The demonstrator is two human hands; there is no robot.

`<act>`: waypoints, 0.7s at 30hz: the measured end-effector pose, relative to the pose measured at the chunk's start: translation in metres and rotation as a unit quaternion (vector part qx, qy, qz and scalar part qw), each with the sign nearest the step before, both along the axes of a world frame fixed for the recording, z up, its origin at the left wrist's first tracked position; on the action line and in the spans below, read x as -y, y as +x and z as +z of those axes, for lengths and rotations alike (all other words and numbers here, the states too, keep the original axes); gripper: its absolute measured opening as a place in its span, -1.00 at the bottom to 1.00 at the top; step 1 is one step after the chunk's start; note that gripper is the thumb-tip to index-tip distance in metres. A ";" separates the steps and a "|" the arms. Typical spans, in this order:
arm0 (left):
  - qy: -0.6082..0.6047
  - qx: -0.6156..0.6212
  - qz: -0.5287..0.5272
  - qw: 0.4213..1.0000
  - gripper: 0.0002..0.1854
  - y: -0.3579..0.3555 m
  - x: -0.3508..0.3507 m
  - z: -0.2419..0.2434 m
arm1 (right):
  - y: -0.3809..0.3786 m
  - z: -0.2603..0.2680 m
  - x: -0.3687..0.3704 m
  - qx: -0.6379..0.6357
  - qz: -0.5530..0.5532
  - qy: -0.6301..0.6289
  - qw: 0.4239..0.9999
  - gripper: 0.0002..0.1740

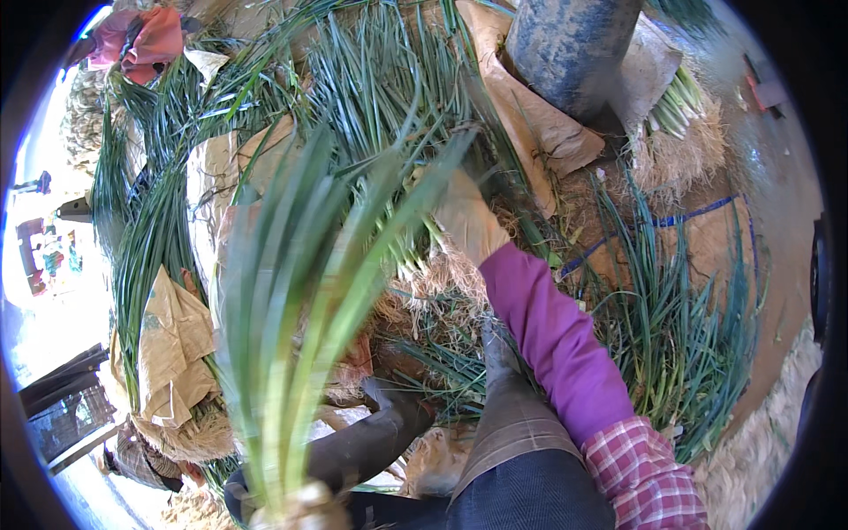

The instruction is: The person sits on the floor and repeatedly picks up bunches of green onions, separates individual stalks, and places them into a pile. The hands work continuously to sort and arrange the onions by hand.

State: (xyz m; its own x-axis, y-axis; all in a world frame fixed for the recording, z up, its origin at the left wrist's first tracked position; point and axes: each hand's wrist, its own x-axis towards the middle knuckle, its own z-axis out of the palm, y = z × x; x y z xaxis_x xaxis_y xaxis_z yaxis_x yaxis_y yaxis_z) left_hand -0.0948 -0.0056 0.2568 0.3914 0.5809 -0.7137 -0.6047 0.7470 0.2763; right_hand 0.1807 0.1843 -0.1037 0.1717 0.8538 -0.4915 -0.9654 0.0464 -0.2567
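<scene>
At the lower edge of the view my left hand (308, 510), blurred, grips the pale lower stems of a small bunch of green onions (285, 371). Their long leaves fan upward, smeared by motion, across the middle of the picture. My right hand (472, 222), in a beige glove, reaches out to a heap of green onions (391, 73) on the ground. Leaves cover its fingers, so I cannot tell whether they hold any stalks. Just below that hand lie the bushy pale roots (454, 271) of the heap.
A large blue-grey cylindrical container (573, 53) stands beyond brown sacking (530, 126). Bundled onions (679, 109) lie at right, loose leaves (676, 318) nearer. Wrapped bundles with tan sheeting (172, 344) are at left. My boot (517, 411) is below; another person (139, 40) is top left.
</scene>
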 end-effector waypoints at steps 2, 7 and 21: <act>0.112 -0.036 0.005 0.993 -0.36 -0.019 -0.009 0.037 | 0.034 -0.006 -0.016 0.077 0.074 -0.058 0.993 -0.82; 0.349 -0.083 -0.002 0.933 -0.53 -0.050 -0.053 0.088 | 0.125 -0.009 0.030 0.217 -0.076 -0.175 0.957 -0.85; 0.303 0.168 -0.119 0.930 -0.60 0.025 -0.081 -0.119 | 0.099 0.001 0.074 0.563 0.202 -0.072 0.798 -0.82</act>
